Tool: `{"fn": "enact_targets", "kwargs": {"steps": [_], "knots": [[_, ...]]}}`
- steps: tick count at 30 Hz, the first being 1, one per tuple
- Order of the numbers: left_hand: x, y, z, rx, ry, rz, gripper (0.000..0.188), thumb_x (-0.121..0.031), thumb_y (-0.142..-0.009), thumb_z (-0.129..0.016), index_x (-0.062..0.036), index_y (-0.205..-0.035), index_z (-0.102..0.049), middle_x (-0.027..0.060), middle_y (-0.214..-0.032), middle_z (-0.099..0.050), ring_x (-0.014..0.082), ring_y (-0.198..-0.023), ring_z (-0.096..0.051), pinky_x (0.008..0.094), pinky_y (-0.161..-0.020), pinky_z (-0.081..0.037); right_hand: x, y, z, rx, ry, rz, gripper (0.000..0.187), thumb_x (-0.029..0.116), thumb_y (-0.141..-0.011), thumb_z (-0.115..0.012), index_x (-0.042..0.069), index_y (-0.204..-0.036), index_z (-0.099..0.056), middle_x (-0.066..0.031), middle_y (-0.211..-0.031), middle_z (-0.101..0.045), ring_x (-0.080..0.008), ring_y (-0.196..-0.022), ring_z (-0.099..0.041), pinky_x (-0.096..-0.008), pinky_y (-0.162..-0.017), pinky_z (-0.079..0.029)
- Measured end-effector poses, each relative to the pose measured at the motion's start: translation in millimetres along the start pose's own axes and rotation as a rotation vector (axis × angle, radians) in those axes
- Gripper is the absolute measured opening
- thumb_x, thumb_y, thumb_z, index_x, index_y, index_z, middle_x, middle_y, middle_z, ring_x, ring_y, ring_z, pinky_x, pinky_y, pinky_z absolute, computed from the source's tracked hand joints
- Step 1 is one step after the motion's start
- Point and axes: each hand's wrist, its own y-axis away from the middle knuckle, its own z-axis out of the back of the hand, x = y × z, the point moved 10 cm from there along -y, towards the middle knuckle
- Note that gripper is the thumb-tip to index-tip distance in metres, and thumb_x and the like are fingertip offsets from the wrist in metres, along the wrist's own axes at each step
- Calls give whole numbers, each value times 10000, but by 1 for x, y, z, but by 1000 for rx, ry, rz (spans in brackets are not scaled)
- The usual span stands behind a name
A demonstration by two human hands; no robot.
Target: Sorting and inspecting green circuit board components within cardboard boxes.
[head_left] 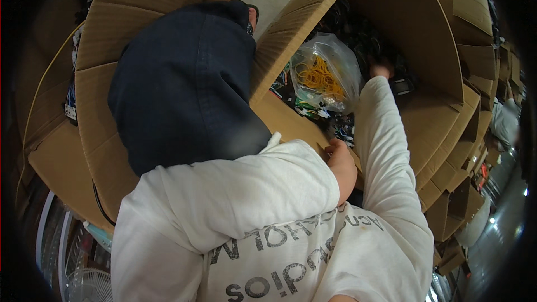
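A cardboard box [302, 33] stands open before me, filled with dark cables and small parts [341, 128]. Inside it, a clear plastic bag [347, 59] holds a tangle of yellow cords or bands [320, 78]. My right arm reaches deep into the box. My right hand [382, 70] is down among the black items, which hide its fingers, next to a dark device with a grey face [401, 85]. My left arm lies across my body, and my left hand [342, 168] is closed at the box's near edge, its fingers bent over the cardboard.
My bent leg in dark trousers [184, 89] is beside the box, with another large carton [98, 78] to its left. More cartons [470, 78] are stacked on the right. A white fan [89, 285] stands at lower left. A yellow cable [42, 89] hangs at far left.
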Motion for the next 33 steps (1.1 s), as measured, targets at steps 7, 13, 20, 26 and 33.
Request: {"fn": "enact_targets", "kwargs": {"steps": [7, 13, 20, 26, 33], "knots": [[-8, -2, 5, -38, -6, -11, 636, -352, -879, -736, -54, -1418, -578, 162, -1329, -654, 351, -1220, -624, 565, -1077, -372, -43, 8, 4, -348, -83, -27, 672, 612, -861, -702, 193, -1384, -647, -224, -1562, -419, -435, -1421, -379, -545, -1173, -326], [-9, 2, 6, -12, -69, -44, 568, -311, -915, -698, -54, -1408, -584, 170, -1333, -652, 348, -1223, -624, 570, -1075, -374, -44, 10, 3, -173, -189, 37, 630, 587, -860, -719, 185, -1344, -684, -214, -1626, -338, -440, -1457, -321, -558, -1219, -196], [-10, 8, 7, -46, -53, -42, 514, -263, -943, -655, -55, -1407, -579, 171, -1311, -659, 349, -1213, -631, 568, -1072, -380, -25, 51, 50, -80, -576, 181, 555, 377, -867, -796, -7, -1251, -683, -209, -1085, -728, -326, -1035, -669, -388, -923, -497], [-16, 16, 11, -145, -132, 11, 414, -210, -969, -582, -78, -1352, -670, 148, -1310, -681, 389, -1186, -631, 611, -1027, -397, -102, 100, 149, -169, -1112, 207, 371, 247, -921, -791, 4, -1174, -669, -35, -994, -709, -132, -871, -634, -278, -771, -491], [-22, 17, 15, -192, -197, -52, 467, -317, -965, -612, -50, -1346, -655, 166, -1272, -680, 379, -1151, -649, 562, -1005, -419, -175, 267, 257, -454, -1403, 141, 234, 280, -988, -703, 53, -1028, -659, -65, -1001, -688, -177, -855, -637, -339, -768, -494]]}}
